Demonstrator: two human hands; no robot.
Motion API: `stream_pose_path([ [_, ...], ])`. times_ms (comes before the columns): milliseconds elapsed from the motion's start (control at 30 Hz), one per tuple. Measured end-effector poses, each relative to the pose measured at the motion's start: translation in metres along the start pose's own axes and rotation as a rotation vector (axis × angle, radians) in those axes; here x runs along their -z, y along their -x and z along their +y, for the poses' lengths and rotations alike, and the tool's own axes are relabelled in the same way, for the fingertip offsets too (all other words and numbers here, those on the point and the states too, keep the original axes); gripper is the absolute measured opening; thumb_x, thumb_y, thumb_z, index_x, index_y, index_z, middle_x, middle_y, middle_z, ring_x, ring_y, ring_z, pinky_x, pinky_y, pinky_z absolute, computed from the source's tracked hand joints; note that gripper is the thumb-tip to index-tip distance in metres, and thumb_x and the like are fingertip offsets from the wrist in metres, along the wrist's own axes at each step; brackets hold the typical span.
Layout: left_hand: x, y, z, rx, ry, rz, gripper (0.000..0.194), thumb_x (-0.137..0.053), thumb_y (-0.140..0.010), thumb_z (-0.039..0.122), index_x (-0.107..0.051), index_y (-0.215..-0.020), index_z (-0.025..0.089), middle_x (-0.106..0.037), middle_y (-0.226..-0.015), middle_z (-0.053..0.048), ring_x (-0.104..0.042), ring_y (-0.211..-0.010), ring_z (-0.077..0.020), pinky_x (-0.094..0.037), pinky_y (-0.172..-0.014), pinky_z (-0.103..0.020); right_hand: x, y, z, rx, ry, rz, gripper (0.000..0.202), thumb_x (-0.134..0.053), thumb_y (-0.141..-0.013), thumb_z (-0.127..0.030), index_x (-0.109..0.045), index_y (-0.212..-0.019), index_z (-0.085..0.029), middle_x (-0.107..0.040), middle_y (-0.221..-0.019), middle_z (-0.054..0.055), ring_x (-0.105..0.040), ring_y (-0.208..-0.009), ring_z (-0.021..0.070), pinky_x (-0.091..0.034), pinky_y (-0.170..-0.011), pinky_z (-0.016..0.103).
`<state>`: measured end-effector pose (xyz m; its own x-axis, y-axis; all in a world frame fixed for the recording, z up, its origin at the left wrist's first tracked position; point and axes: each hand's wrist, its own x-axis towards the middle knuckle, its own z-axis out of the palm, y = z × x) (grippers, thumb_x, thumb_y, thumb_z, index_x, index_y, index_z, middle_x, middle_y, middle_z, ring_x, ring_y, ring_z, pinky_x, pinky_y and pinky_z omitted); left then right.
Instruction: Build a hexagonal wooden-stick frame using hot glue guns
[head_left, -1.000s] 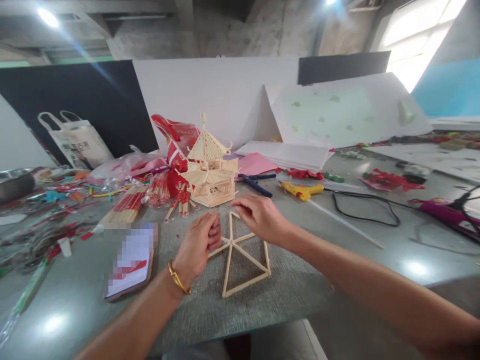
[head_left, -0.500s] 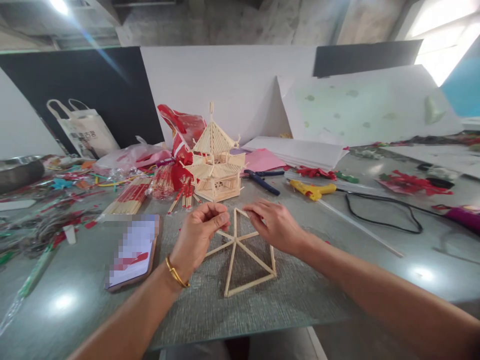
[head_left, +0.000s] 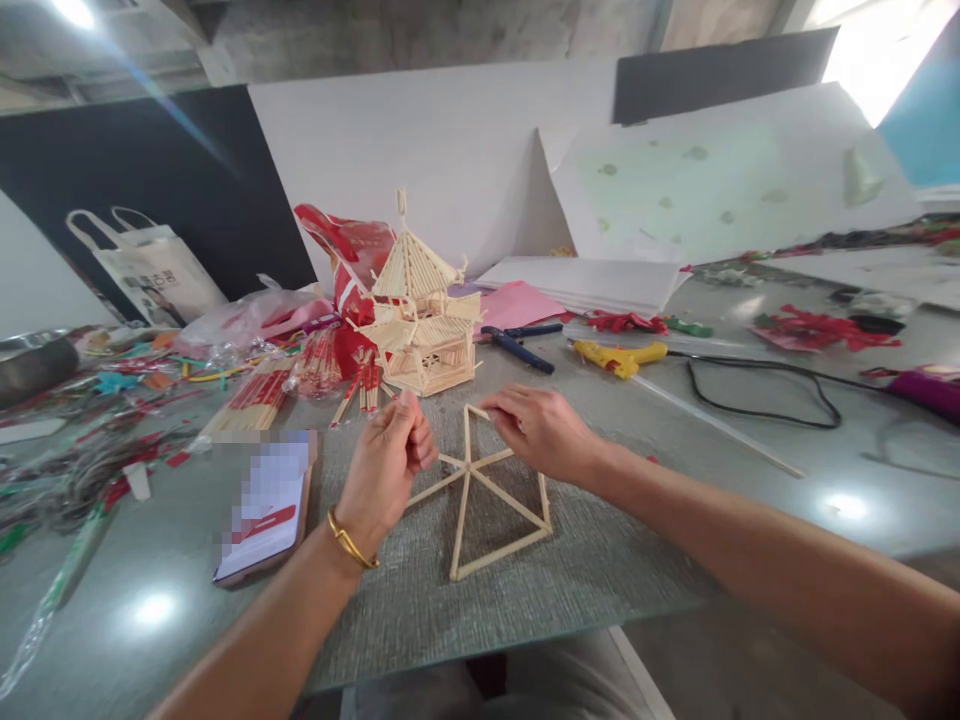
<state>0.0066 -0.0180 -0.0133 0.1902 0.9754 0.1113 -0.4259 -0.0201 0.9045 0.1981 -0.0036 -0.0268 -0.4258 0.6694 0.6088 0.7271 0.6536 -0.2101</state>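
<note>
A flat frame of pale wooden sticks [head_left: 500,552], with spokes meeting at a centre, lies on the grey table. My left hand [head_left: 386,455] is closed above the frame's left side, thumb pressed on curled fingers; whatever it may hold is hidden. My right hand [head_left: 541,428] has its fingertips pinched together at the frame's upper right edge, partly covering it; any small thing between them cannot be made out. Behind both hands stands a tiered stick pavilion [head_left: 427,345] with a pointed roof.
A phone [head_left: 264,510] lies left of my left arm. Bundled sticks [head_left: 251,397], blue pliers [head_left: 517,347] and a yellow glue gun [head_left: 620,356] with a black cord are behind. Plastic scraps cover the left side; white sheets [head_left: 585,280] lie at the back.
My left hand has turned, its thumb now pointing up, and drawn slightly left from the frame's centre. My right hand stays near the upper right edge. The camera view has shifted slightly.
</note>
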Motion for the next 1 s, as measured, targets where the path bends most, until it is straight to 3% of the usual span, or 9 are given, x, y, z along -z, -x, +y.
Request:
stream_pose_path([
  [267, 0.006, -0.002, -0.004, 0.007, -0.162, -0.016, 0.022, -0.075, -0.065, 0.025, -0.055, -0.069, 0.016, -0.052, -0.056, 0.005, -0.047, -0.052, -0.0066, -0.039, -0.051, -0.019, -0.003, -0.002, 0.004, -0.010, 0.015, 0.015, 0.026, -0.041, -0.086, -0.016, -0.066, -0.092, -0.014, -0.068, -0.082, 0.005, -0.060, -0.074, 0.0135, -0.044, -0.069, 0.024],
  [533, 0.009, -0.008, -0.002, -0.020, -0.070, 0.046, 0.038, -0.071, -0.071, 0.038, -0.044, -0.055, 0.017, -0.039, -0.050, 0.008, -0.034, -0.042, -0.0031, -0.029, -0.040, -0.018, -0.003, -0.001, 0.000, 0.028, 0.023, 0.002, 0.024, -0.042, -0.086, -0.017, -0.065, -0.092, -0.015, -0.068, -0.081, 0.005, -0.061, -0.068, 0.0133, -0.047, -0.067, 0.025],
  [800, 0.014, -0.013, -0.002, 0.001, -0.031, 0.066, 0.021, -0.075, -0.065, 0.026, -0.056, -0.066, 0.015, -0.053, -0.057, 0.004, -0.049, -0.050, -0.0061, -0.042, -0.051, -0.021, -0.005, -0.001, 0.002, 0.060, 0.037, 0.009, 0.021, -0.044, -0.088, -0.019, -0.064, -0.094, -0.018, -0.067, -0.080, 0.003, -0.062, -0.067, 0.0138, -0.048, -0.064, 0.025],
  [1000, 0.015, -0.016, 0.003, -0.017, 0.012, 0.058, 0.035, -0.065, -0.078, 0.037, -0.044, -0.057, 0.018, -0.040, -0.044, 0.008, -0.034, -0.037, -0.0032, -0.027, -0.039, -0.019, -0.005, 0.001, 0.001, 0.089, 0.037, 0.012, 0.019, -0.045, -0.089, -0.020, -0.062, -0.096, -0.018, -0.064, -0.077, 0.002, -0.061, -0.064, 0.0122, -0.046, -0.062, 0.023],
])
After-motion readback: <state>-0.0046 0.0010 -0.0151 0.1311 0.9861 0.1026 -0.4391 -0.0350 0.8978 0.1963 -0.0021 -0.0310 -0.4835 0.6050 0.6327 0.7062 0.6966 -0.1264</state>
